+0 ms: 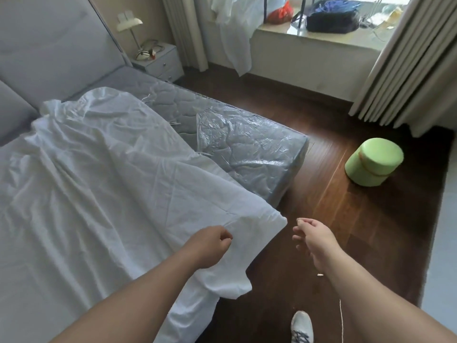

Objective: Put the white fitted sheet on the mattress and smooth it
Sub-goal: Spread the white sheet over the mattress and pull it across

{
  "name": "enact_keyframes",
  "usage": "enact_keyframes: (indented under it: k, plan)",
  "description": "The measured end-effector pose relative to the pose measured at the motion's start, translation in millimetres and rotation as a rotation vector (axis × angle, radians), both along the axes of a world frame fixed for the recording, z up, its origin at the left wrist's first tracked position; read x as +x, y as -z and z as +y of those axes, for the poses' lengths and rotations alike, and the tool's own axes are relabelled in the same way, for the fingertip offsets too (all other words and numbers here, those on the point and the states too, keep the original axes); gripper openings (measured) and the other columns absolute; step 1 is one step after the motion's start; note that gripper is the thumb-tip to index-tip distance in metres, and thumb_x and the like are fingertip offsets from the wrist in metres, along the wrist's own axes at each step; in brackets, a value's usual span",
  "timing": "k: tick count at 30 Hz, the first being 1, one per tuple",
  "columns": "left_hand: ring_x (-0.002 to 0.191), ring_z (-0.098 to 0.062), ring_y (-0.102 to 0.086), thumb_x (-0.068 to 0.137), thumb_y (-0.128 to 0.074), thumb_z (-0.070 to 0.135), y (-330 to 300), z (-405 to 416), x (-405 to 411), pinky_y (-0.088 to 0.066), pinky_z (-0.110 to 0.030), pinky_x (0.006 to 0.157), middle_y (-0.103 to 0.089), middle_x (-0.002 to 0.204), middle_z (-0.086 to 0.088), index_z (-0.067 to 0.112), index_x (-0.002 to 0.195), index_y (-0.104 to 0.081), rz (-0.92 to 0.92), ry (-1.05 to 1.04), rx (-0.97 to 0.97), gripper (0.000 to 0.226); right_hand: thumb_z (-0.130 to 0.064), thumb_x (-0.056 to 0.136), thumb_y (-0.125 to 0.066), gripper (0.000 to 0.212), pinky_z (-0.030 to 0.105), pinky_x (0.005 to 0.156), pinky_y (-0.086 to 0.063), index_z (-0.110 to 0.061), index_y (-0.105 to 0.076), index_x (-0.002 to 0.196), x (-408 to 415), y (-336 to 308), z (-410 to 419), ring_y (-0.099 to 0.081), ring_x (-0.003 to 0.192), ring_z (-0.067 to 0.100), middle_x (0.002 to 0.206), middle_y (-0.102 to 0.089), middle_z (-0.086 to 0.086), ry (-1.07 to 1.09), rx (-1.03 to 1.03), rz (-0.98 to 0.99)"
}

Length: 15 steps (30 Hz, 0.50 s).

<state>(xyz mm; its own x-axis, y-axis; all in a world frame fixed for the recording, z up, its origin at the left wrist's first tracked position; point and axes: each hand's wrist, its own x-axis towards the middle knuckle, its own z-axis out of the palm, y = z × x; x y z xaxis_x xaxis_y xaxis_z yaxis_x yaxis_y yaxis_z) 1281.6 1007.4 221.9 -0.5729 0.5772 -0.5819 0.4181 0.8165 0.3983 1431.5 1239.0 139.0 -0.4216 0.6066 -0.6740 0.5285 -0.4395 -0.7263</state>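
Observation:
The white fitted sheet [103, 184] lies crumpled across the near and left part of the grey quilted mattress [249, 149]. The mattress's far right corner is bare and still carries clear plastic film. One sheet corner hangs off the near right edge of the bed. My left hand [212, 246] is over that corner with fingers curled, pinching a fold of the sheet. My right hand [312, 240] hovers over the wooden floor just right of the sheet corner, fingers loosely curled, with nothing in it.
A grey padded headboard [49, 45] stands at the far left. A bedside table [160, 63] with a lamp is beyond the bed. A green round stool [373, 162] sits on the dark wooden floor to the right. Curtains [405, 70] and a cluttered window sill are behind. My shoe [301, 326] is near the bed.

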Motion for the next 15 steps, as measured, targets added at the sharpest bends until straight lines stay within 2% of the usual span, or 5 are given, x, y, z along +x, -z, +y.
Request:
enact_keyframes:
  k: [5,10,15]
  plan:
    - [0.11,-0.011,-0.063,0.104,-0.048,0.034,9.2,66.3,-8.1,-0.051,-0.03,0.095,-0.067,0.126,0.01,0.026,0.129,-0.065,-0.026,-0.095,0.007,0.032,-0.029,0.1,-0.058,0.016,0.034,0.063,-0.05,-0.019,-0.067,0.109,-36.2,8.3,84.1,-0.065,0.078,0.021,0.099,-0.073,0.008,-0.1,-0.012,-0.047]
    - [0.115,-0.012,-0.06,0.103,-0.048,0.037,32.2,94.8,-52.2,-0.05,-0.03,0.099,-0.063,0.133,0.008,0.027,0.139,-0.056,-0.122,-0.206,0.029,0.038,-0.027,0.099,-0.059,0.015,0.033,0.062,-0.05,-0.019,-0.069,0.106,-109.3,17.9,117.5,-0.065,0.076,0.021,0.096,-0.075,0.008,-0.256,0.007,-0.102]
    - [0.116,-0.012,-0.059,0.103,-0.045,0.037,67.8,111.7,-104.4,-0.049,-0.033,0.101,-0.062,0.133,0.01,0.029,0.137,-0.057,-0.164,-0.303,0.022,0.037,-0.029,0.099,-0.058,0.016,0.034,0.066,-0.052,-0.02,-0.071,0.103,-169.7,32.6,129.8,-0.067,0.08,0.02,0.097,-0.076,0.006,-0.372,0.037,-0.18]
